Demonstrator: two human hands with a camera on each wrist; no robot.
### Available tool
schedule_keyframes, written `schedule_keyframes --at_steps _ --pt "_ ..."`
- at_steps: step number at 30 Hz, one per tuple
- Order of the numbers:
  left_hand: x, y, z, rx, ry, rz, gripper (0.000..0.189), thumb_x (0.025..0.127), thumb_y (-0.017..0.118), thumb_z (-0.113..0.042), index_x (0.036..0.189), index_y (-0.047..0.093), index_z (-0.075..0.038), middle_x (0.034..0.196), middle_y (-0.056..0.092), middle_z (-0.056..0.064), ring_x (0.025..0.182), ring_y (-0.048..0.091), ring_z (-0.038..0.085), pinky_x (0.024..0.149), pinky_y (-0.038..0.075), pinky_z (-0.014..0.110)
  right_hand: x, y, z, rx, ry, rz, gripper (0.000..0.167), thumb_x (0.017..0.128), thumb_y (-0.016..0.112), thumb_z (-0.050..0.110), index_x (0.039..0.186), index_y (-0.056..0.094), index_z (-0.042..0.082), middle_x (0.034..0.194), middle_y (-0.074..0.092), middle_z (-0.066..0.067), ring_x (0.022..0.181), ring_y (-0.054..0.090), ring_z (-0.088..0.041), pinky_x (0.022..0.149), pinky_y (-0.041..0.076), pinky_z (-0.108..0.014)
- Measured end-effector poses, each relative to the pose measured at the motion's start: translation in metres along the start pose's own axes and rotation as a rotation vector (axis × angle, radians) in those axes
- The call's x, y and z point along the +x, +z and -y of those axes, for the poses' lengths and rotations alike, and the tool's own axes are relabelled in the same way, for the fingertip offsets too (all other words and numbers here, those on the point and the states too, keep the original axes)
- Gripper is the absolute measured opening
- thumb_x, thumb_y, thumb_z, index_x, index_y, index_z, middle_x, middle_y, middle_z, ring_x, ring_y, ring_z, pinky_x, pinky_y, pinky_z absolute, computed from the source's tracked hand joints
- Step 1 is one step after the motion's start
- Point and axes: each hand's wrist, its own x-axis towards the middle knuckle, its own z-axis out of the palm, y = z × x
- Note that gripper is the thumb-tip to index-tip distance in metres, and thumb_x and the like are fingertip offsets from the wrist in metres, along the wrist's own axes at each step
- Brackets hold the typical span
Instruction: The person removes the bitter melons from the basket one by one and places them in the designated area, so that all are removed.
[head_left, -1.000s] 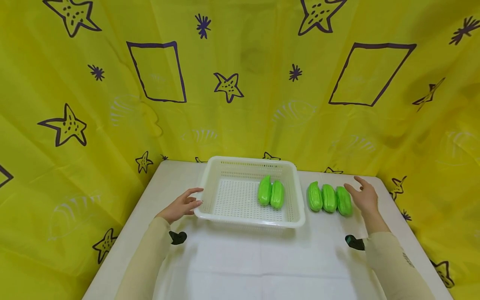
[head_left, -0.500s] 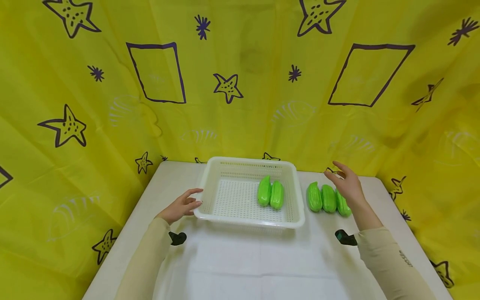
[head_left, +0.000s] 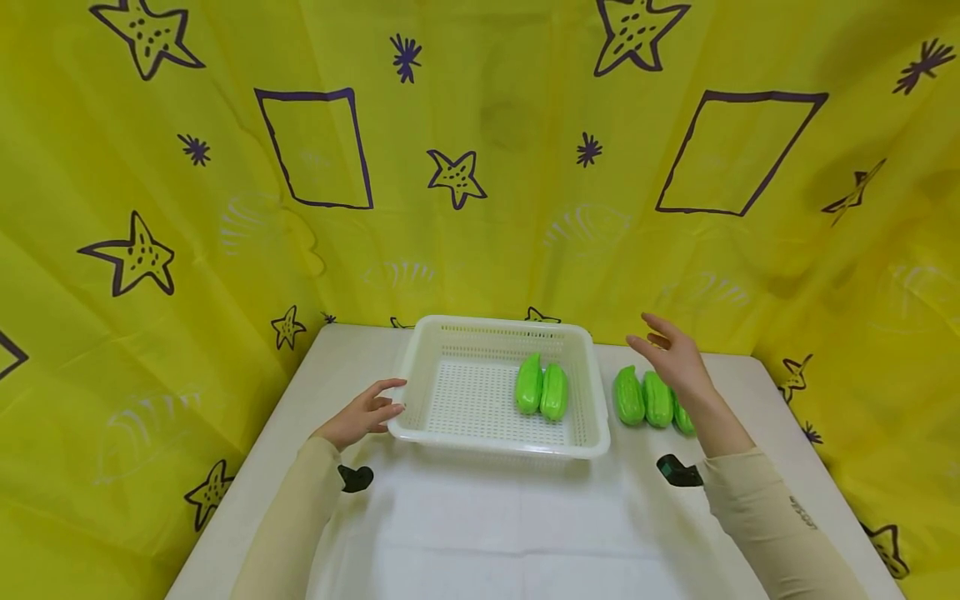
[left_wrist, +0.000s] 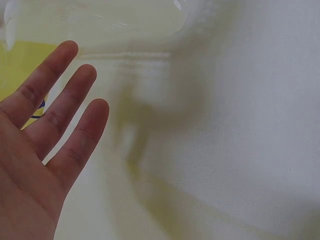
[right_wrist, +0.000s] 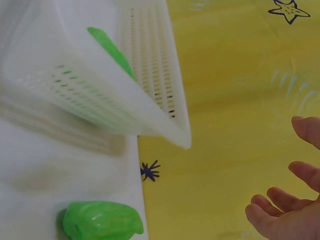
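Note:
A white perforated plastic basket (head_left: 498,446) stands on the table, with two glossy bright-green gourd-like pieces (head_left: 528,385) side by side in its right half. My left hand (head_left: 358,417) has its fingertips right at the basket's left rim; in the left wrist view three fingers of that hand (left_wrist: 45,130) extend straight and apart. Three similar green pieces (head_left: 628,397) lie in a row right of the basket. Over the far end of that row hovers my right hand (head_left: 675,360), fingers loosely bent, nothing held. It partly hides the rightmost piece (head_left: 684,421).
A white cloth-covered table (head_left: 450,525) carries everything. Yellow patterned curtain (head_left: 495,250) encloses the back and both sides, close behind the basket. Dark devices stick out at both wrists, one by the right sleeve (head_left: 765,508).
My right hand has moved left, from beside the rightmost green piece to over the row's far end. My left hand, the basket and the green pieces stay where they were.

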Motion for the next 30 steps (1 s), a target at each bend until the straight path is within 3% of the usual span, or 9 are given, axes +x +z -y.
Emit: schedule_keyframes --at_steps 19,30 --pt "0.001 0.002 -0.001 0.01 -0.037 -0.019 0.061 0.095 0.063 -0.039 0.148 0.036 -0.028 0.137 0.051 0.017 0.113 0.059 0.027 0.097 0.048 0.051 0.005 0.015 0.024 0.04 -0.008 0.049 0.079 0.094 0.062 0.046 0.156 0.025 0.013 0.159 0.024 -0.013 0.143 0.025 -0.038 0.111 0.027 -0.059" --pt "0.0 0.001 -0.002 0.023 -0.031 -0.018 0.062 0.094 0.064 -0.041 0.148 0.036 -0.028 0.136 0.052 0.016 0.112 0.059 0.027 0.097 0.048 0.05 0.014 0.029 0.021 0.118 -0.04 0.095 0.075 0.096 0.061 0.039 0.155 0.026 0.01 0.157 0.027 -0.018 0.14 0.032 -0.04 0.112 0.025 -0.058"
